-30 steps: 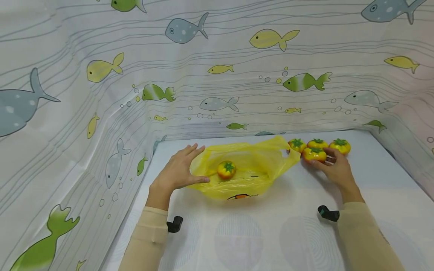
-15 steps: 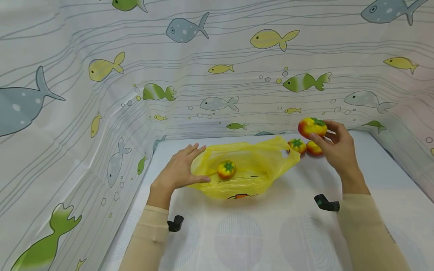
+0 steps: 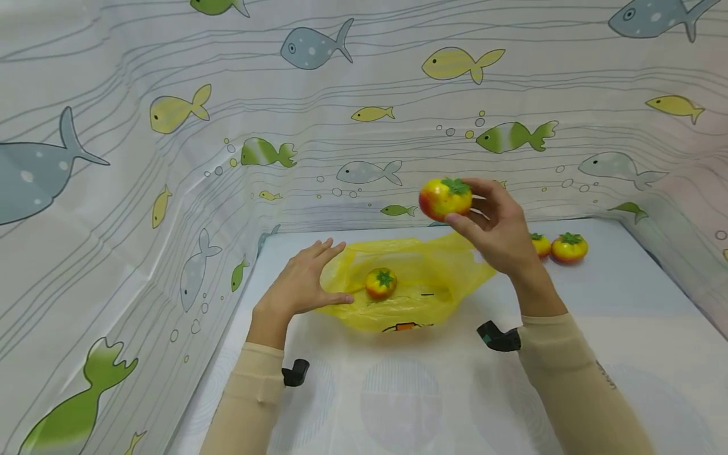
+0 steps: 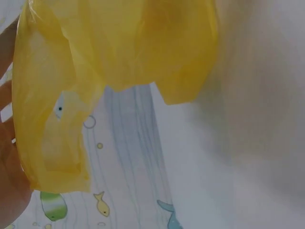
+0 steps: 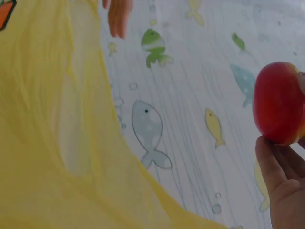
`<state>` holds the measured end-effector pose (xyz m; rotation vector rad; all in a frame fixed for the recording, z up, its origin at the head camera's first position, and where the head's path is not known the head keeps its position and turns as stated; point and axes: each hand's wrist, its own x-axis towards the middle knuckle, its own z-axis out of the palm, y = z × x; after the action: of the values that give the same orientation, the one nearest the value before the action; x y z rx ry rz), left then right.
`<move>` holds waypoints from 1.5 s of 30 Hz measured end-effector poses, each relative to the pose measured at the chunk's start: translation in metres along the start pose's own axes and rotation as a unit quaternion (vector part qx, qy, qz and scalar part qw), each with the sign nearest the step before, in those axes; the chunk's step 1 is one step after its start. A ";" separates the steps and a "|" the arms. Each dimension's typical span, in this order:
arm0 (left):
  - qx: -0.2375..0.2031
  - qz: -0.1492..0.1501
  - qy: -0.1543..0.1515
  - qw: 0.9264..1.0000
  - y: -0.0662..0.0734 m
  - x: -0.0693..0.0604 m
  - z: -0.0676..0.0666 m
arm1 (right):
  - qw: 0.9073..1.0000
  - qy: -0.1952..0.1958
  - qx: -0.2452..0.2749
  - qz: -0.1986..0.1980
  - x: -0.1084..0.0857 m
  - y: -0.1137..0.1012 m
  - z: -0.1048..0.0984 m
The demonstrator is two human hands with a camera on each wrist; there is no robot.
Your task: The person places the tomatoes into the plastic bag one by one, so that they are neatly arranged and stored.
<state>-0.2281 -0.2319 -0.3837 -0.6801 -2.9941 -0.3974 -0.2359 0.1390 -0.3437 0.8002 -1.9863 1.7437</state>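
Note:
My right hand (image 3: pixel 502 232) grips a yellow-red persimmon (image 3: pixel 445 200) with a green leafy top and holds it up above the right part of a yellow plastic bag (image 3: pixel 418 311). The right wrist view shows the red side of this persimmon (image 5: pixel 277 104) between thumb and fingers. Another persimmon (image 3: pixel 380 283) lies inside the bag, whose mouth gapes. At the bag's left edge is my left hand (image 3: pixel 301 283), fingers straight and spread, the thumb reaching across the bag's front. Bag film (image 4: pixel 52 138) partly covers the fingers in the left wrist view.
Two more persimmons are on the white table (image 3: pixel 614 303) at the back right, one whole in view (image 3: pixel 569 248), the other partly behind my right hand. A fish-patterned curtain (image 3: pixel 421 145) stands behind the table and along both sides.
My right hand has lifted the front persimmon off the group at the right and carried it up and left to above the bag. The left hand has stayed at the bag's edge.

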 end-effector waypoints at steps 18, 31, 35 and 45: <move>0.003 -0.012 0.000 1.000 -0.009 -0.009 -0.002 | 0.961 -0.238 -0.081 0.114 -0.035 0.060 0.112; -0.008 -0.017 -0.023 1.000 -0.004 -0.008 0.011 | 0.929 -0.270 -0.210 0.141 -0.060 0.088 0.129; -0.004 -0.013 -0.023 1.000 0.001 -0.007 0.013 | 0.923 -0.274 -0.219 0.156 -0.070 0.091 0.133; 0.009 -0.008 -0.026 1.000 0.004 -0.003 0.014 | 0.913 -0.284 -0.252 0.151 -0.081 0.101 0.136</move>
<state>-0.2230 -0.2260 -0.3964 -0.6770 -3.0500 -0.3581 -0.2263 0.0262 -0.4928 0.9140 -2.9129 1.0909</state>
